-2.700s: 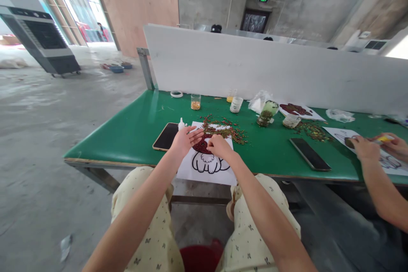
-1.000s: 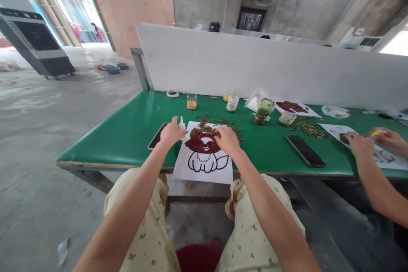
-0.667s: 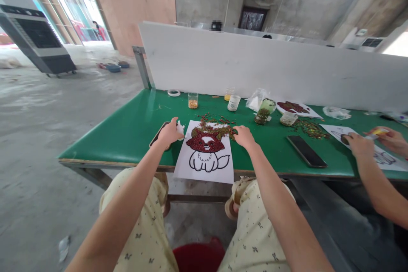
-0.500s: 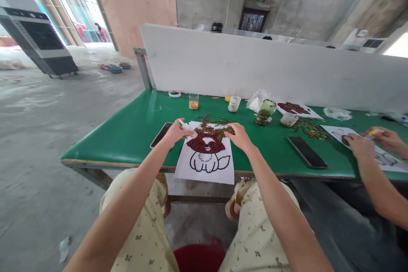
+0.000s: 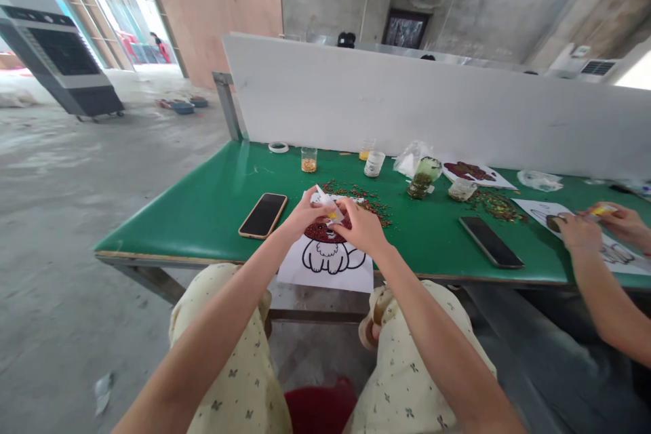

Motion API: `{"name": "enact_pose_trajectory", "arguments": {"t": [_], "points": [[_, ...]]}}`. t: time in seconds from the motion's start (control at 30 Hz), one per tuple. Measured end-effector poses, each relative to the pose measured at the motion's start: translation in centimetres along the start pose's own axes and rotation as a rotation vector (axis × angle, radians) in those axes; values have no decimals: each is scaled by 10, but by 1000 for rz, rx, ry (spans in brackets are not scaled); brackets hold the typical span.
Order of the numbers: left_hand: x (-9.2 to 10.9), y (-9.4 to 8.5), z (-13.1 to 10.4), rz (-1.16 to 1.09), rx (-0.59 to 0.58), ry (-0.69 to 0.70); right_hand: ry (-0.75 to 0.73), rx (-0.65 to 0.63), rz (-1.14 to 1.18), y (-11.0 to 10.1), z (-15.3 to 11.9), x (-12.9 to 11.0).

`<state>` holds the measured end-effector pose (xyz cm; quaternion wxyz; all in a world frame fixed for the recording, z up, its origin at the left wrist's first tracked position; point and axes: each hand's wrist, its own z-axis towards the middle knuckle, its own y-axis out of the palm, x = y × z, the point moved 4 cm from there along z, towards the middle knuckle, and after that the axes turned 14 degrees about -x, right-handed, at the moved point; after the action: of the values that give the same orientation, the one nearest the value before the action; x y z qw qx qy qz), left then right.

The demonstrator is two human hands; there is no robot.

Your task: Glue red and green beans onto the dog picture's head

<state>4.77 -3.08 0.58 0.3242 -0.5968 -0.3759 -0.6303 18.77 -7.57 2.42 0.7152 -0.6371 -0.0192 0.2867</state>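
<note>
A white paper (image 5: pixel 295 268) with a printed animal outline lies at the table's front edge, its head covered in dark red grains. Above that head my left hand (image 5: pixel 304 211) is closed around a white glue bottle (image 5: pixel 325 200) with a yellow label. My right hand (image 5: pixel 360 225) meets it from the right, its fingers closed against the bottle; whether they pinch something else is hidden. Loose red and green grains (image 5: pixel 376 207) lie beyond and right of the hands. The two hands cover the upper part of the drawing.
A phone (image 5: pixel 263 215) lies left of the paper, another phone (image 5: pixel 491 242) to the right. Cups (image 5: pixel 308 161) and a tipped jar (image 5: pixel 423 180) stand behind. Another person's hands (image 5: pixel 580 230) work over a drawing at the right. A white panel (image 5: pixel 407 98) borders the back.
My left hand has moved right with the bottle, uncovering the phone. My right hand has come left from the grains to the bottle, and the two hands are now together.
</note>
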Motion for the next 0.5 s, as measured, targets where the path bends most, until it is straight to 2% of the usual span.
{"name": "enact_pose_trajectory", "arguments": {"t": [0.07,0.13,0.2,0.27,0.33,0.4,0.5], "points": [[6,-10,-2,263,137,5,64,40,-46,-7,5,18],[14,-22,-6,657,275,-18,207,83,-58,-17,8,46],[21,-33,-11,961,341,-52,355,117,-43,-27,9,76],[24,-43,-13,1126,336,-132,467,103,-33,-33,8,102],[22,-54,-14,1198,298,-256,514,67,-60,-33,9,119],[19,-64,-15,1241,260,-360,507,17,-120,-27,12,129],[16,-80,-12,1269,221,-436,438,-42,-235,-12,20,138]]}}
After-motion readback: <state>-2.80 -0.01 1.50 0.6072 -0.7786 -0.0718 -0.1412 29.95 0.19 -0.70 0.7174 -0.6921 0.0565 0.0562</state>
